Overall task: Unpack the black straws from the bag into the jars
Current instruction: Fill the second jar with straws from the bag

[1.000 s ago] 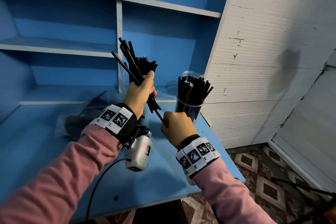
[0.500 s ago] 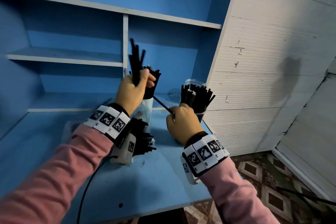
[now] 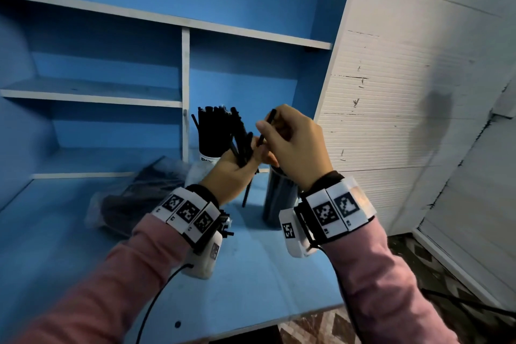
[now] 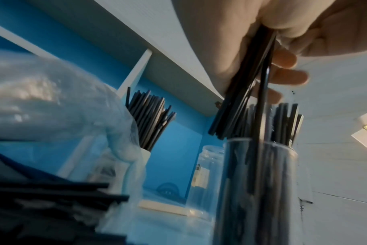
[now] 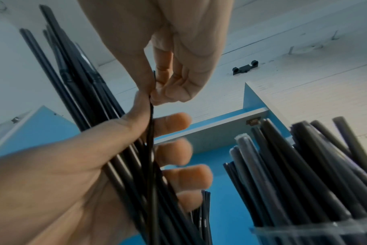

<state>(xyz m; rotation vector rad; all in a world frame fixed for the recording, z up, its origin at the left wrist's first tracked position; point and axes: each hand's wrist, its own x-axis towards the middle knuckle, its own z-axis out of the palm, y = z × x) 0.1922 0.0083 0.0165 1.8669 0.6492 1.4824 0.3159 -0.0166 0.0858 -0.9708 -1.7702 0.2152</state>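
My left hand (image 3: 243, 158) grips a bundle of black straws (image 3: 239, 137) upright above the table; it shows as a fist of straws (image 5: 124, 165) in the right wrist view. My right hand (image 3: 266, 131) pinches one thin straw (image 5: 151, 132) between thumb and fingers, right at the left hand's fingertips. Under the hands stands a clear jar (image 3: 275, 198) packed with straws (image 4: 283, 119). Behind it, a second jar (image 3: 210, 159) holds several more straws. The clear plastic bag (image 3: 134, 198), with straws still inside, lies on the table to the left.
An empty glass jar (image 4: 207, 167) stands by the shelf's back wall between the two filled jars. The blue table (image 3: 251, 282) ends close in front of me, blue shelves (image 3: 92, 98) rise behind, and a white wall (image 3: 405, 120) borders the right.
The right hand has let go of the straw's lower end and risen to pinch a straw at the left hand's fingertips. The left hand's bundle has come lower and toward the front jar.
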